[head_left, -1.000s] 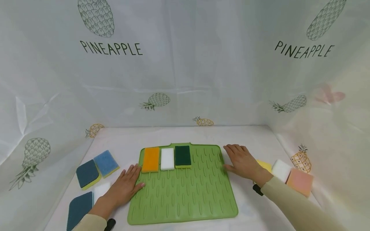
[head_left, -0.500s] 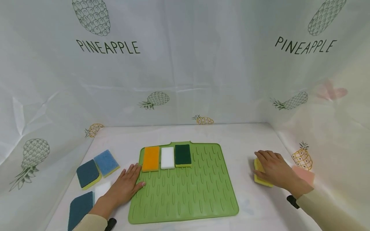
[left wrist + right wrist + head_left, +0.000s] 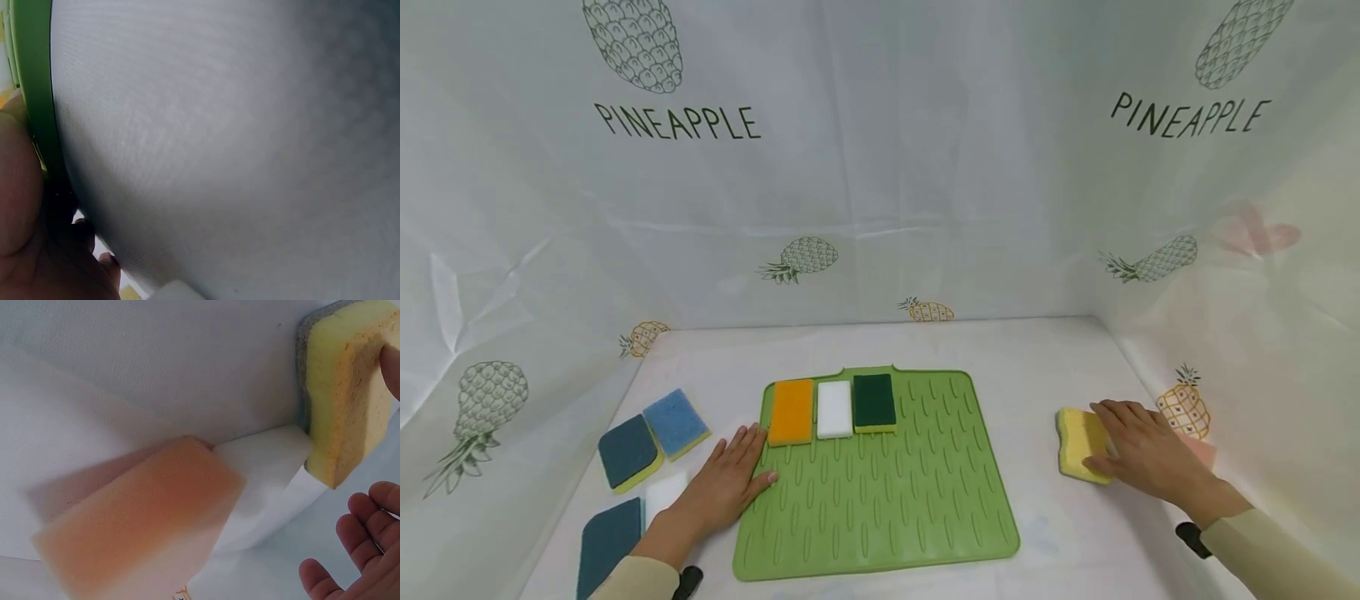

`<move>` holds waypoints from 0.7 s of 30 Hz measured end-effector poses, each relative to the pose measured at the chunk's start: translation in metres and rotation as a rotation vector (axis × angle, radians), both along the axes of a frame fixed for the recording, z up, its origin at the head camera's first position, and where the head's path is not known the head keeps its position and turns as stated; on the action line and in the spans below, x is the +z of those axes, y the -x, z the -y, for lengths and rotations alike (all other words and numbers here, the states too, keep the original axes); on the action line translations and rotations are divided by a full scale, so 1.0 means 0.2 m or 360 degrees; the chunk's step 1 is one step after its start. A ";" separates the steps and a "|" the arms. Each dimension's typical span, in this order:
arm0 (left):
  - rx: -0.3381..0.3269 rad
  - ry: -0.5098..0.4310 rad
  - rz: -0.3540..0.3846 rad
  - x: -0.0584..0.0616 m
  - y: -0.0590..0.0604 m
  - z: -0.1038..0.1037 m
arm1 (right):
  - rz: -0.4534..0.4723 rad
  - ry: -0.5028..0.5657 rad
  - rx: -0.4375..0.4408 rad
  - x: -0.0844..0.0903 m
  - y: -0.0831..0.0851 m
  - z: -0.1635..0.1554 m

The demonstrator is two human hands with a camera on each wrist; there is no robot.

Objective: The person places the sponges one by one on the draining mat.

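My left hand lies flat, fingers straight, on the left edge of a green ridged mat; the left wrist view shows only my palm and the mat's edge. Along the mat's far left lie an orange sponge, a white sponge and a dark green sponge. My right hand rests with fingers extended on the right part of a yellow sponge beside the mat. In the right wrist view one fingertip touches that yellow sponge, which overlaps a white sponge next to a pink sponge.
Left of the mat lie a dark blue sponge, a light blue sponge, a small white sponge and another dark blue sponge. Pineapple-print cloth walls close the back and both sides. The pink sponge sits near the right wall.
My right hand left the mat's right edge and moved right onto the yellow sponge, then slid further right, uncovering more of it. The left hand stayed put.
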State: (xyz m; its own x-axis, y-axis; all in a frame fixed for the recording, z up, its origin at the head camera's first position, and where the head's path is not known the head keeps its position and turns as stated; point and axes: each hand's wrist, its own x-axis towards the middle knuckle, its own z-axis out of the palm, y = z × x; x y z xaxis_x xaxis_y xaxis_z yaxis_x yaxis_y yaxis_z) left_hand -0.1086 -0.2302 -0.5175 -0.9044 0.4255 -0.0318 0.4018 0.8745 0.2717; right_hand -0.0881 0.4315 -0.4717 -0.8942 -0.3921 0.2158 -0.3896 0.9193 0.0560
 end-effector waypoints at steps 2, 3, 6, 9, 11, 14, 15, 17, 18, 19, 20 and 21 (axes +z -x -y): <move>0.0003 0.0006 0.0003 0.00 0.00 0.00 | 0.0021 0.0002 -0.0015 0.00 0.00 0.00; 0.0002 0.0010 -0.0001 0.00 0.00 0.00 | 0.0033 -0.0003 -0.0020 0.00 0.00 0.00; 0.0007 0.0011 0.0001 0.00 0.00 0.00 | 0.0073 -0.0030 -0.0033 0.00 0.00 0.00; -0.0007 -0.0001 -0.0023 -0.01 0.00 0.00 | 0.0113 -0.0037 -0.0039 0.00 0.00 0.00; -0.0004 -0.0005 -0.0023 -0.02 0.00 0.00 | 0.0120 -0.0024 -0.0045 0.00 -0.01 0.00; -0.0001 0.0000 -0.0015 -0.02 0.00 0.00 | 0.0076 -0.0008 -0.0035 -0.01 -0.01 0.00; 0.0005 0.0008 -0.0009 -0.03 0.00 0.00 | 0.0046 -0.0007 -0.0024 -0.01 -0.01 0.00; 0.0015 0.0007 0.0004 -0.03 0.00 0.01 | -0.0014 -0.0005 0.0009 -0.03 -0.01 0.01; 0.0017 0.0007 0.0008 -0.03 0.00 0.01 | -0.0040 -0.0004 0.0027 -0.04 -0.01 0.01; 0.0016 0.0008 0.0014 -0.02 0.00 0.01 | -0.0060 -0.0006 0.0045 -0.05 -0.01 0.01; 0.0019 0.0002 0.0021 -0.02 0.00 0.01 | -0.0088 -0.0007 0.0061 -0.05 -0.01 0.01; 0.0020 0.0000 0.0026 -0.02 0.00 0.01 | -0.0106 -0.0003 0.0075 -0.06 -0.01 0.01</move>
